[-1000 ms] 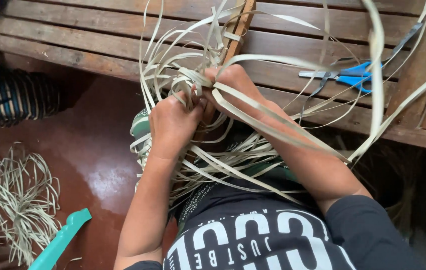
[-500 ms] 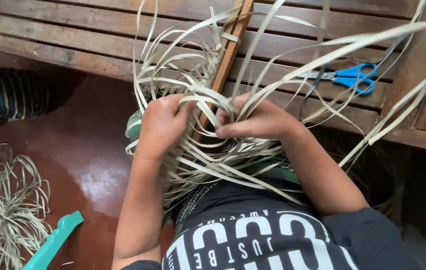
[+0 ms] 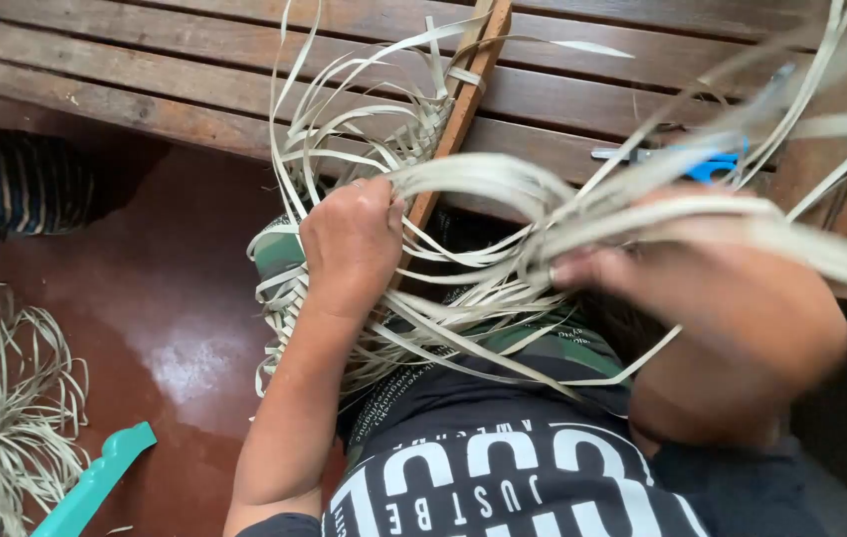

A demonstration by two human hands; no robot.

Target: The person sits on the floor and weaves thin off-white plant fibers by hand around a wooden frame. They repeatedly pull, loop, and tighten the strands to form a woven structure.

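1. Head view showed the left hand [image 3: 352, 244] clenched on pale weaving strips [image 3: 463, 179] against a wooden slat [image 3: 463, 99].
2. Right hand [image 3: 682, 278], blurred, gripped a strip bundle.
3. Hard pulling might have kinked or snapped strips.

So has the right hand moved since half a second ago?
Yes. The right hand has swung rightward, away from the wooden slat, toward the blue scissors.

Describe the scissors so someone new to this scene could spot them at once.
Look at the slatted wooden bench across the top. Near its right end, behind blurred pale strips, lie the scissors. Their bright blue handles are the only blue there.
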